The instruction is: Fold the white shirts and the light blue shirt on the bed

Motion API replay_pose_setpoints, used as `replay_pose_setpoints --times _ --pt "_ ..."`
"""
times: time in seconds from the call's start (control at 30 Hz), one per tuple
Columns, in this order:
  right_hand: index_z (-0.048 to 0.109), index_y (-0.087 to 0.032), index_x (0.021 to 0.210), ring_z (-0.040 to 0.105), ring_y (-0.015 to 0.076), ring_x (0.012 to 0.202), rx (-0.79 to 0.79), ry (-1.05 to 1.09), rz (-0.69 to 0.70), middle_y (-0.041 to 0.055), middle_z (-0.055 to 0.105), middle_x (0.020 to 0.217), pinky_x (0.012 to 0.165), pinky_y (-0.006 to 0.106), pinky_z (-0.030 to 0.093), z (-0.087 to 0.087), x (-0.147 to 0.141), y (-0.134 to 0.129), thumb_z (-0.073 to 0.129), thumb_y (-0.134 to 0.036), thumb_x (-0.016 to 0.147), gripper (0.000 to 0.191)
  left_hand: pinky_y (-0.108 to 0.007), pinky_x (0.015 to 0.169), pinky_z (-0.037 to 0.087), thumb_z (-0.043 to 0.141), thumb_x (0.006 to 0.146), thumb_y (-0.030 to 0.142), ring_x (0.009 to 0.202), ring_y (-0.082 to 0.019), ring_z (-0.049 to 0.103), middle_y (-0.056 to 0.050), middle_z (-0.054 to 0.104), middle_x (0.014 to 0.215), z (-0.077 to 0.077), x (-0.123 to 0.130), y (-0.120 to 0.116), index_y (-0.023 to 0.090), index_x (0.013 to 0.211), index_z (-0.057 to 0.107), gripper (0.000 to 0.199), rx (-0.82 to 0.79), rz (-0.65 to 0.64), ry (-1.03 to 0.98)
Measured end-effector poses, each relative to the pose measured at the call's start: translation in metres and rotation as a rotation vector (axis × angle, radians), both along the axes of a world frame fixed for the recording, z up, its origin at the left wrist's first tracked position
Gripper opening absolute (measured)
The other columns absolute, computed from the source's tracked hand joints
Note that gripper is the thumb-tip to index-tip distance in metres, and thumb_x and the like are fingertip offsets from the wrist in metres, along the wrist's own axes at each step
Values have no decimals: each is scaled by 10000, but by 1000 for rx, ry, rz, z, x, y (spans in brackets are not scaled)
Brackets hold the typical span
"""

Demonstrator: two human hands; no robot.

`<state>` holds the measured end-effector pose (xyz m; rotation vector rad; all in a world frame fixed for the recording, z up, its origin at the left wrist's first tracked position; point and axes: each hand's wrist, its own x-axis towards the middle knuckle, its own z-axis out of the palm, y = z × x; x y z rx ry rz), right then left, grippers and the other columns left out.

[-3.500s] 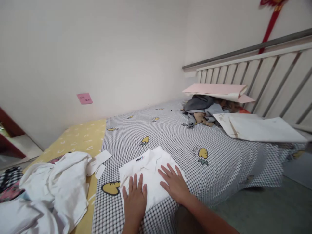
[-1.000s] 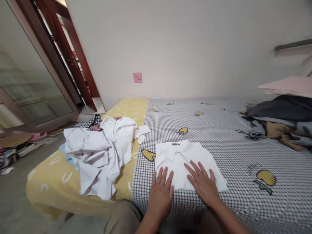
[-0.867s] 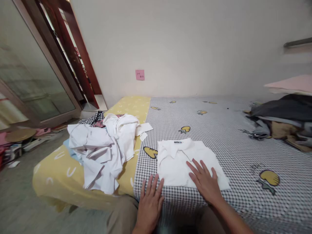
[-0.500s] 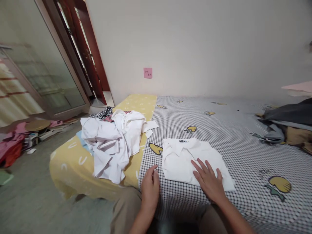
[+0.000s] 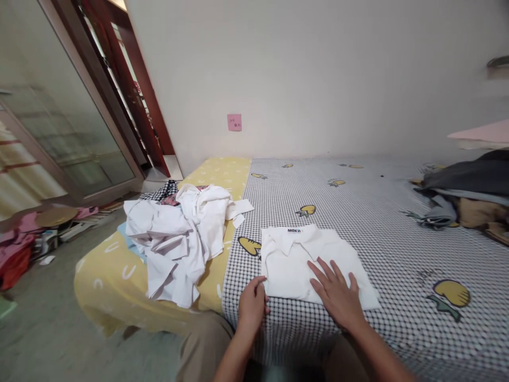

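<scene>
A white collared shirt (image 5: 284,270) lies folded on the checked part of the bed, its collar and dark-lettered label towards the wall. My right hand (image 5: 336,289) rests open on its lower right area, palm down and fingers spread. At the near left corner of the shirt, my left hand (image 5: 252,302) is closed, with curled fingers gripping the edge; the fingertips are partly hidden. To the left, a loose heap of white clothes (image 5: 178,239) lies crumpled on the yellow cover (image 5: 107,276), with light blue, checked and red-patterned cloth under it.
The checked bed sheet (image 5: 382,254) stretches to the right and back to the wall. A pile of dark and brown clothes (image 5: 473,196) sits at the far right. Books and pink and red things (image 5: 24,239) lie on the floor at left. A pink note (image 5: 234,122) is on the wall.
My left hand has moved right and up to the shirt's near left corner, its fingers curling in. My right hand stays spread on the shirt. The view has shifted slightly.
</scene>
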<state>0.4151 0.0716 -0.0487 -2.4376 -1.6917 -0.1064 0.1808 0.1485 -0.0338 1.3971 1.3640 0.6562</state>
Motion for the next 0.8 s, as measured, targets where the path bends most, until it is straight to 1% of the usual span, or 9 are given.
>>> replay_pose_setpoints --times 0.07,0.13,0.2,0.27,0.37,0.43,0.53,0.67,0.8 --pt "353 -439 1517 212 298 1512 3 -5 -2 -60 335 1617 1167 680 163 0 0 0 231 -517 1017 520 -297 579 529 333 939 294 566 -167 630 -10 636 699 6 -2 -2 176 1146 662 406 75 3 71" --pt "357 -439 1514 218 297 1511 3 -6 -3 -65 337 1615 1168 676 162 -1 -1 0 237 -519 1015 520 -394 858 551 366 928 282 907 -237 692 -108 699 963 17 -1 -3 169 1064 696 374 180 43 142" --pt "359 -441 1512 227 296 1509 11 -1 1 -65 348 1609 1166 678 164 -2 0 1 241 -523 1014 519 -493 1109 395 387 914 236 1278 -303 543 -177 607 1304 32 7 -1 155 1105 691 368 319 119 232" --pt "363 -447 1509 237 298 1506 34 2 9 -63 359 1603 1163 685 167 -4 0 1 249 -531 1011 518 -550 1194 258 374 916 190 1452 -319 353 -192 444 1519 45 22 4 143 1283 612 440 498 200 369" --pt "375 -462 1497 253 305 1500 77 3 23 -63 369 1598 1159 696 168 -6 2 2 269 -548 1005 511 -569 1224 194 307 963 192 1532 -277 199 -171 271 1642 54 49 21 126 1493 392 541 711 182 602" --pt "384 -472 1490 262 307 1496 95 2 29 -63 374 1595 1157 697 173 -8 3 3 281 -552 1003 504 -587 1227 186 277 985 221 1538 -255 184 -150 242 1650 47 65 35 116 1532 306 558 712 -1 716" --pt "380 -472 1491 268 306 1494 119 0 34 -60 378 1592 1157 692 176 -12 3 4 293 -538 1006 498 -608 1223 192 291 993 275 1524 -258 230 -134 250 1634 24 78 54 117 1532 305 562 665 -252 853" --pt "358 -482 1498 260 313 1496 139 17 33 -61 373 1593 1162 692 156 -15 2 6 316 -522 1007 494 -601 1228 178 284 998 385 1527 -284 210 -151 246 1627 3 81 69 91 1516 340 598 714 -256 909" --pt "337 -499 1502 228 321 1507 124 82 30 -74 339 1607 1176 683 127 -10 1 7 321 -534 1006 498 -617 1222 168 299 985 375 1522 -312 216 -190 271 1609 12 83 76 62 1497 374 605 690 -313 959"
